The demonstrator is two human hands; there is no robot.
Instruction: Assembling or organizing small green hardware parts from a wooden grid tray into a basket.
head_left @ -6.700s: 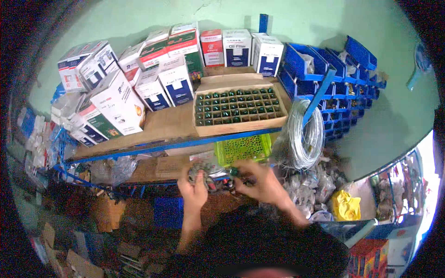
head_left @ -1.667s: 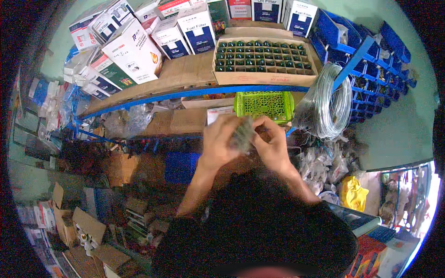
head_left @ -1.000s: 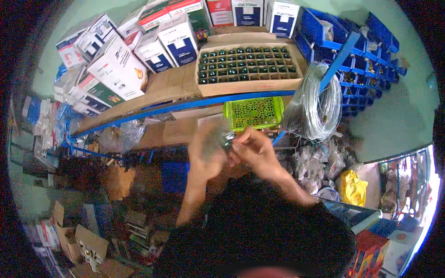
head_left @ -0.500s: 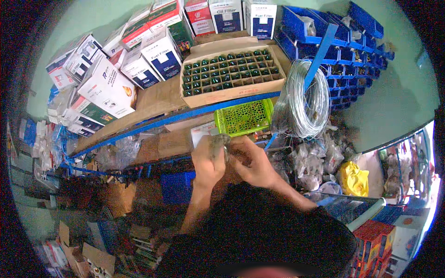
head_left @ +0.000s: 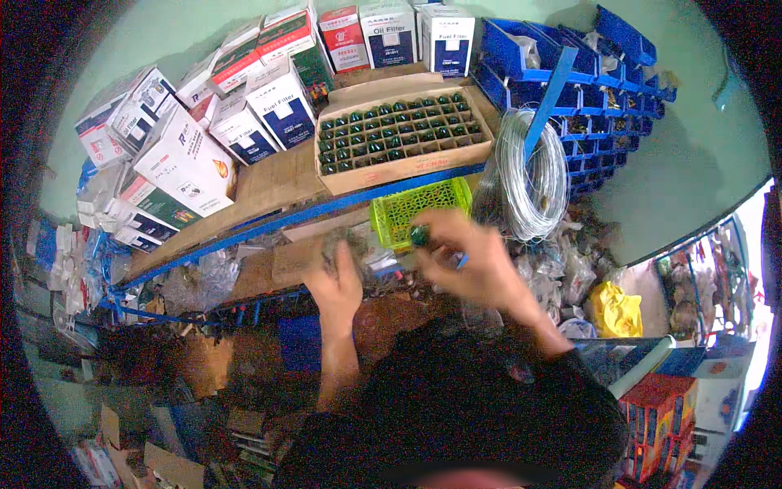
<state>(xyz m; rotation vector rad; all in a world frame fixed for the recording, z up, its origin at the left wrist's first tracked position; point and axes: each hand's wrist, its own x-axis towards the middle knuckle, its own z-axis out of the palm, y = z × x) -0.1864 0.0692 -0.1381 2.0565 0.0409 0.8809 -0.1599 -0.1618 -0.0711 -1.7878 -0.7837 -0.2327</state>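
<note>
My right hand (head_left: 472, 257), blurred by motion, pinches a small dark green glossy piece with a rounded end (head_left: 419, 235) in front of the green basket. To its left, my left hand (head_left: 336, 281) is curled around a greyish, crumpled, rag-like thing (head_left: 352, 242), too smeared to name surely. Beyond both hands, a shallow cardboard box (head_left: 399, 169) on the shelf is split into cells by dividers. Dark green shiny rounded tops, like the piece in my right hand, fill most cells. The lime-green plastic basket (head_left: 464, 196) sits below the shelf edge, partly hidden by my right hand.
Filter cartons (head_left: 281, 102) crowd the shelf (head_left: 269, 183) at the left and back. A coil of silvery wire (head_left: 538, 179) hangs by a blue upright (head_left: 554, 98). Blue parts bins (head_left: 582, 98) rise behind it. At the right lies a yellow bag (head_left: 617, 314).
My hands, together before, have drawn apart: the left moved left, the right moved right. The dark green piece now shows in my right fingers. The view has shifted slightly.
</note>
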